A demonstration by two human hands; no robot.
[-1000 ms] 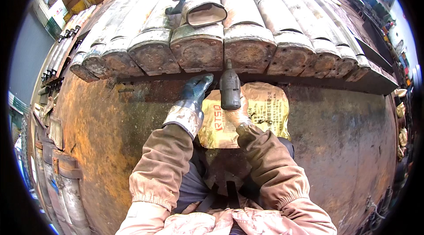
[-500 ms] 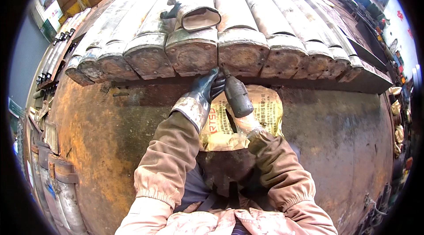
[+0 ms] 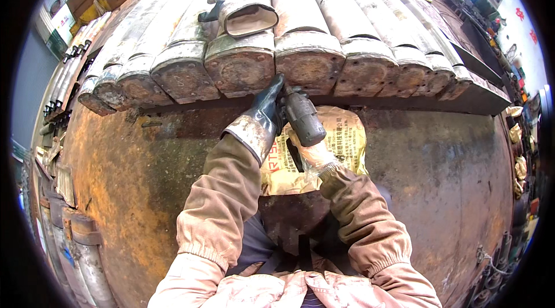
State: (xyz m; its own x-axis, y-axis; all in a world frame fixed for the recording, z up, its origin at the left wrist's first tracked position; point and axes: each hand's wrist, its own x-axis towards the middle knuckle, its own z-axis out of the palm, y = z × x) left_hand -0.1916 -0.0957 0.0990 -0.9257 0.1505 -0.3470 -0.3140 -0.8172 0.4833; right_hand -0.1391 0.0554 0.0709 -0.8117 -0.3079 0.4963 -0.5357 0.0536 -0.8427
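Note:
My right hand (image 3: 313, 153), in a pale glove, grips a dark impact wrench (image 3: 304, 121) from below and behind. The tool's front end points at the lower edge of the row of metal cylinders (image 3: 309, 60), near the gap between two square end flanges. My left hand (image 3: 264, 112) wears a dark coated glove with a dirty whitish cuff. Its fingers curl in beside the tool's front end, the thumb reaching up to the flange edge; what they hold is hidden. Below the hands lies a yellowish printed paper sack (image 3: 351, 140).
An unworn glove (image 3: 250, 19) with an open cuff lies on top of the cylinders. A dark steel beam (image 3: 399, 104) runs beneath them above a rusty metal plate (image 3: 439, 157). More cylinders (image 3: 87, 250) lie at the lower left, and cluttered parts line the right side.
The impact wrench has swung a little and its rear end sits higher and further left. Both hands stay at the flange edge. The whole view has shifted slightly.

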